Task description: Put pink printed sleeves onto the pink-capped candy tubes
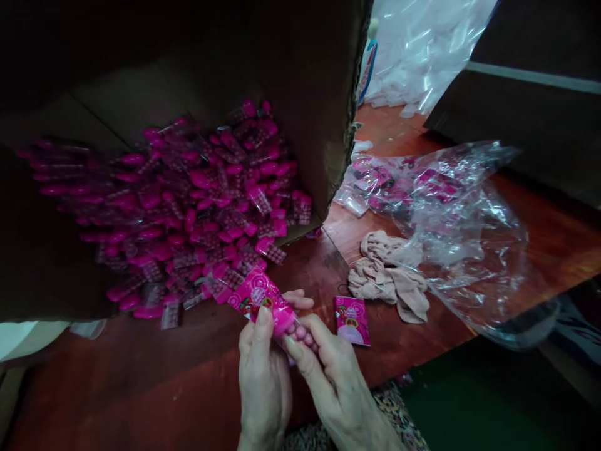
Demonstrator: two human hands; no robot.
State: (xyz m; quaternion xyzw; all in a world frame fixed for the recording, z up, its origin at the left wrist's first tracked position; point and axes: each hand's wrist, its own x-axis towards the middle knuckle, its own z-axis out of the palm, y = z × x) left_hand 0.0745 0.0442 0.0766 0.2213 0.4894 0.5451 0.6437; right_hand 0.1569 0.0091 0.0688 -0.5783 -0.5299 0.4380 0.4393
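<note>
My left hand (263, 369) pinches the pink wrapper (257, 293), right hand (326, 360) the candy tube (302, 333); tabletop (154, 373) spreads leftward, edge near.

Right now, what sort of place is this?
Probably a small packing workspace: an open cardboard box with a heap of pink-topped containers, pink printed pieces at a clear plastic bag, and a reddish table underneath.

The hands (263, 379) are bare (the right wrist (369, 426) too).
</note>
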